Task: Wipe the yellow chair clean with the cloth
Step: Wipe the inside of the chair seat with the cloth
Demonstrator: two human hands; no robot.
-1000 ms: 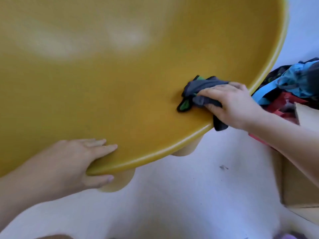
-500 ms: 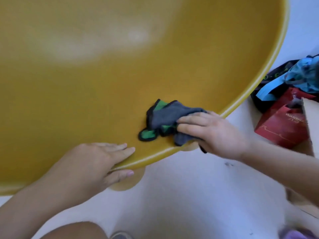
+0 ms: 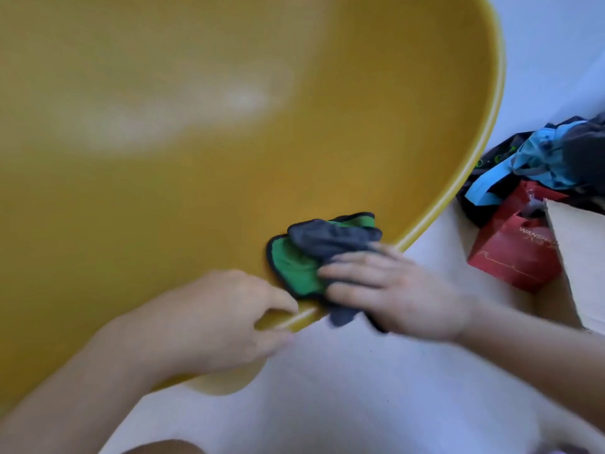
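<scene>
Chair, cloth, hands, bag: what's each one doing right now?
Chair, held by its rim, cloth on it.
Cloth, scrunched, lying over the rim.
Left hand, grips the rim.
Right hand, presses the cloth down, blurred.
Bag, red, on the floor beside a box.

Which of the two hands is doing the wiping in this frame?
The right hand: its fingers lie flat on the green-and-grey cloth near the rim of the yellow chair. The left hand touches no cloth and only grips that rim.
</scene>
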